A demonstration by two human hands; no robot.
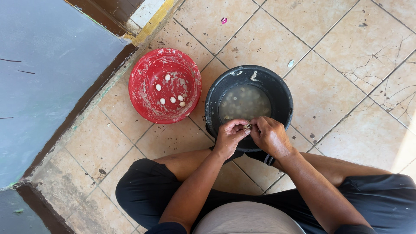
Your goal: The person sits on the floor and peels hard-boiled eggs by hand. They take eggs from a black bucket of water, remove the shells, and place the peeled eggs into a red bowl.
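Both hands, left hand [229, 138] and right hand [269, 135], pinched one small bean [248, 126] between meeting fingertips above the black bucket [284, 97], red bowl [143, 93] lying leftward.

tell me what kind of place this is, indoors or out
Probably a home floor by a doorway or porch, not a worktable. The person sits on cracked beige floor tiles beside a blue wall, with a red bowl and a black bucket set straight on the tiles.
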